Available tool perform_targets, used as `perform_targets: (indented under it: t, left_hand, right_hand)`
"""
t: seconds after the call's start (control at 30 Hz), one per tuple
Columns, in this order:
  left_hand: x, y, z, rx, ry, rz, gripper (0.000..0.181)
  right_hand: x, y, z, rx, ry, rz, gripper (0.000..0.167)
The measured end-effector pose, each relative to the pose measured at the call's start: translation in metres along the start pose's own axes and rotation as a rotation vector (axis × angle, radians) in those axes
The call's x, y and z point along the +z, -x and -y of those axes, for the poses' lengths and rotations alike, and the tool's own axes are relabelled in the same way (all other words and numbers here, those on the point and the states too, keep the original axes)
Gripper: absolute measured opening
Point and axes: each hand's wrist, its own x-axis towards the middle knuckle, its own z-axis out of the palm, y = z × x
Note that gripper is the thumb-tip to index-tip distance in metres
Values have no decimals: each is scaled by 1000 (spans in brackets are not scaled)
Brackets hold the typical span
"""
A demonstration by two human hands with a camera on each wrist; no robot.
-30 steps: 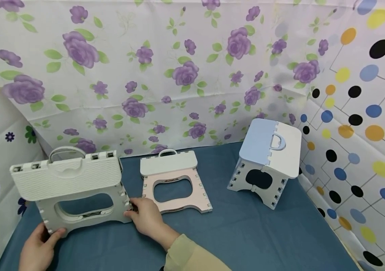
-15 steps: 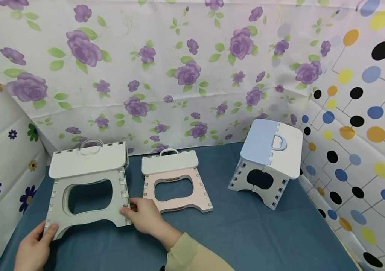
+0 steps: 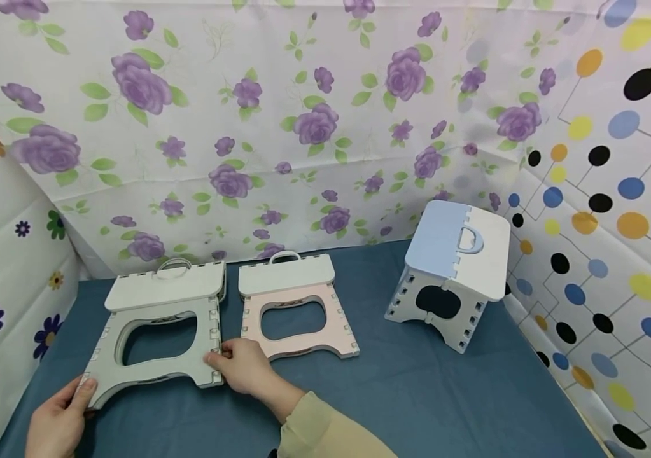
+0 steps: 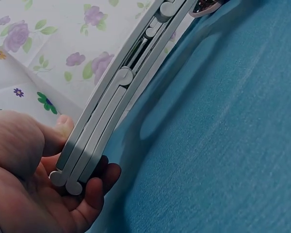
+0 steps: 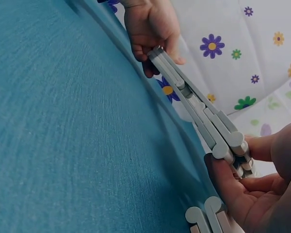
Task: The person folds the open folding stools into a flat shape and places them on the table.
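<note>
A folded grey-green and white folding stool (image 3: 167,291) lies at the left of the head view, its white carry handle pointing to the back wall. My left hand (image 3: 57,416) grips its near left corner, thumb on top and fingers beneath. At the near right corner, my right hand (image 3: 245,367) pinches the edge between thumb and fingers. Both wrist views show the stool's near edge (image 4: 104,114) raised off the cloth, with a shadow under it. Just right of it lies a folded pink and white folding stool (image 3: 286,278), close to my right fingers.
An unfolded blue and white step stool (image 3: 436,238) stands upright at the back right. Blue cloth (image 3: 359,407) covers the table. Behind hangs a floral sheet (image 3: 279,127), with a dotted sheet (image 3: 606,242) on the right and a flower-print sheet (image 3: 4,286) on the left.
The grey-green stool has tipped back and come down from a steeper, raised tilt to lie nearly flat beside the pink one. Both hands keep hold of its near corners.
</note>
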Motion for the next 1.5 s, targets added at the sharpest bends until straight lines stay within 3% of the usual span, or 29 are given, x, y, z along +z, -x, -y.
perform_targets:
  t: [0.37,0.67,1.1,1.2,1.3,1.33,1.43,1.5]
  left_hand:
    - [5,-2,-5,-84,105,-41,63]
    - [5,-6,-7,-123,139,-29,63]
    - [5,-7,-6,-99,96,-10,66]
    - [5,-8,-5,-92,91,-12,67]
    - [4,-9,-6,-98,82,-7,70]
    - [4,-9,-7,-104,77,-3,72]
    - [1,-7,-7,-125,27,35,82]
    - [-1,-6,-5,-104,-49,64,89]
  right_hand:
    - [1,-3,3,25,7,-3,30]
    - [0,-2,6,22,24,-10,31]
    - [-1,-2,4,-18,34,-5,49]
    - [-2,-2,5,-29,66,17,42]
    - [-3,-2,6,-41,109,55,20]
    - [-3,-2,7,-42,131,71,22]
    - [-2,0,8,-56,224,103,57]
    - [-1,3,10,-73,309,107,72]
